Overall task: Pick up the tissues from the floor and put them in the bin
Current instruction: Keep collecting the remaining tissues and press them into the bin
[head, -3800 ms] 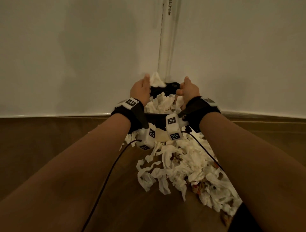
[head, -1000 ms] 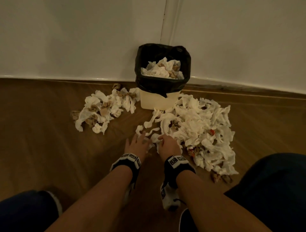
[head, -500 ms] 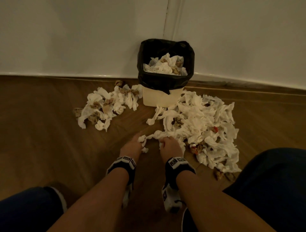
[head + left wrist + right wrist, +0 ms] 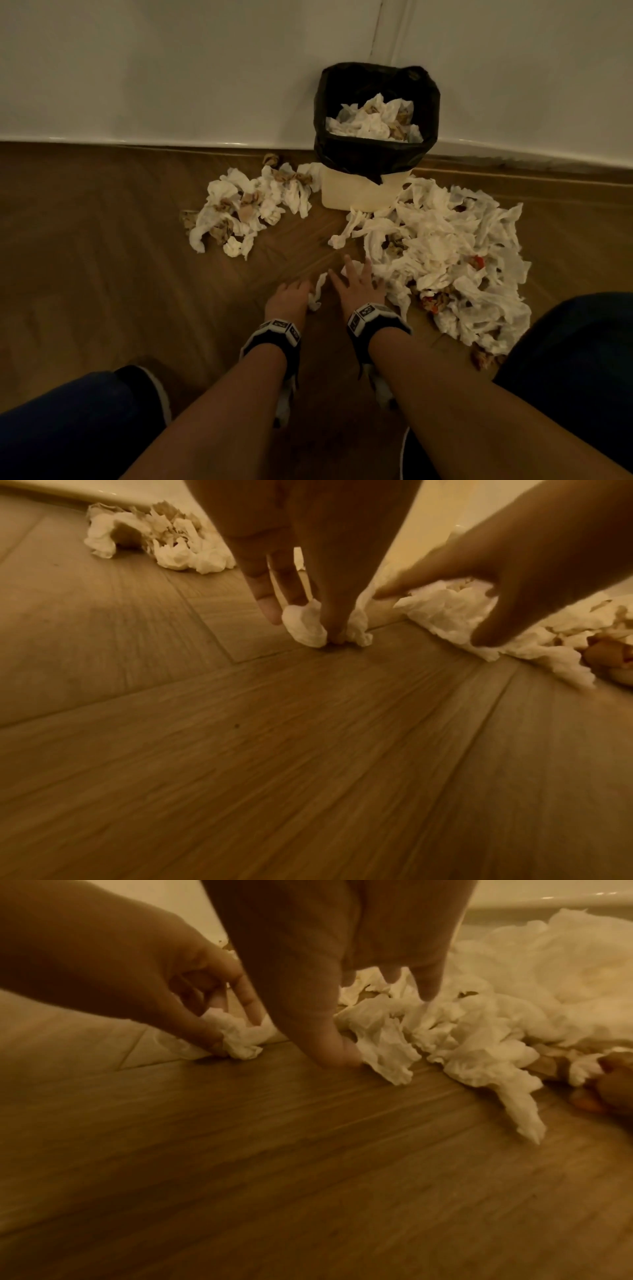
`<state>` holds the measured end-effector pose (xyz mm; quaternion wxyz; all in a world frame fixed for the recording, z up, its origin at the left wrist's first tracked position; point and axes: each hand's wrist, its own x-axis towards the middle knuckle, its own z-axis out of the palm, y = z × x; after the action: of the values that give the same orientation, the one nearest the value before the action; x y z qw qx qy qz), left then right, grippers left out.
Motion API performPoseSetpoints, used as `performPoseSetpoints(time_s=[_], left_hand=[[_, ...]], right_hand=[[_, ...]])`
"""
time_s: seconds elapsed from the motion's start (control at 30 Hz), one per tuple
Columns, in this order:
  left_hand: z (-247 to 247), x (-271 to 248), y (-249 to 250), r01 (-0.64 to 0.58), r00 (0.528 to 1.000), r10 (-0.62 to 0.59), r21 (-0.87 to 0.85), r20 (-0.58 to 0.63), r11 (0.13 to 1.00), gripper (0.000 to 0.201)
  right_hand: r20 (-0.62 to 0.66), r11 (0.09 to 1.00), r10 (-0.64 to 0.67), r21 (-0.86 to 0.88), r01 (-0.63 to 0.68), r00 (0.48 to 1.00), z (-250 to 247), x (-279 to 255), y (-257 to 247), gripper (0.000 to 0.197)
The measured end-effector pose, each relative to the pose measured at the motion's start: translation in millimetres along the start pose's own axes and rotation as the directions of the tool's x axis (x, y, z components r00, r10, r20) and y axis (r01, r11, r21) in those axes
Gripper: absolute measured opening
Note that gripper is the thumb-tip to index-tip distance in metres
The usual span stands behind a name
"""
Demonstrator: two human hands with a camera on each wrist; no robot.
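A cream bin (image 4: 359,197) with a black liner (image 4: 375,156) stands against the wall, tissues (image 4: 373,120) heaped inside it. White crumpled tissues lie on the wooden floor as a small pile (image 4: 246,209) left of the bin and a big pile (image 4: 445,253) to its right. My left hand (image 4: 303,291) pinches a small tissue wad (image 4: 306,627) down on the floor. My right hand (image 4: 352,274) is just beside it, fingers spread and straight, fingertips (image 4: 428,991) touching the near edge of the big pile (image 4: 479,1031), thumb on the floor.
Brown and red scraps (image 4: 435,301) are mixed into the big pile. My knees, in dark trousers (image 4: 575,363), flank both arms. The white wall and skirting (image 4: 137,142) run behind the bin. Bare floorboards (image 4: 102,274) stretch to the left.
Half a second ago both hands held a tissue strip between them. The right hand has let go and spread its fingers towards the big pile; the left keeps a small wad.
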<state>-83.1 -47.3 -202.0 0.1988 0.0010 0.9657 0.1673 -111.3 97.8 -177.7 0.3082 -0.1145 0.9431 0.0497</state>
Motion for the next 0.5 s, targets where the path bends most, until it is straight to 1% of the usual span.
performPoseSetpoints(time_s=[0.03, 0.07, 0.13, 0.2, 0.27, 0.33, 0.4, 0.5], left_hand=[[0.1, 0.5, -0.8, 0.005, 1.0, -0.005, 0.001, 0.01, 1.0, 0.029], [0.2, 1.3, -1.3, 0.007, 1.0, -0.006, -0.005, 0.017, 1.0, 0.028], [-0.3, 3.1, -0.1, 0.004, 0.999, -0.004, 0.003, 0.042, 1.0, 0.029], [-1.8, 5.6, 1.5, 0.002, 0.997, -0.002, 0.002, 0.072, 1.0, 0.033], [-3.8, 6.1, 2.6, 0.023, 0.995, -0.021, -0.017, 0.097, 1.0, 0.034], [-5.1, 3.8, 1.2, 0.041, 0.994, -0.04, -0.01, 0.103, 0.999, 0.032], [-7.1, 1.0, 1.0, 0.048, 0.994, -0.048, 0.007, 0.098, 0.999, 0.03], [-16.5, -1.8, 4.1, 0.078, 0.988, -0.077, -0.001, 0.131, 0.997, 0.029]], right_hand=[[0.055, 1.0, 0.012, 0.012, -0.013, 0.998, -1.4, 0.4, 0.8, 0.086], [0.089, 1.0, 0.018, 0.024, -0.02, 0.996, -1.8, 0.3, 0.6, 0.086], [0.107, 0.999, 0.02, 0.037, -0.024, 0.994, 0.6, -2.7, -1.1, 0.077], [0.08, 1.0, 0.012, 0.019, -0.013, 0.997, 3.6, -7.1, -3.3, 0.063], [0.007, 0.999, -0.046, -0.019, 0.046, 0.999, 3.1, -9.3, -3.2, 0.047], [-0.045, 0.996, -0.093, -0.011, 0.092, 0.995, 0.0, -9.7, -1.7, 0.034], [-0.055, 0.995, -0.102, 0.017, 0.103, 0.993, -3.8, -10.9, 2.7, 0.028], [-0.09, 0.996, -0.045, 0.073, 0.052, 0.995, -11.5, -16.9, 9.0, 0.024]])
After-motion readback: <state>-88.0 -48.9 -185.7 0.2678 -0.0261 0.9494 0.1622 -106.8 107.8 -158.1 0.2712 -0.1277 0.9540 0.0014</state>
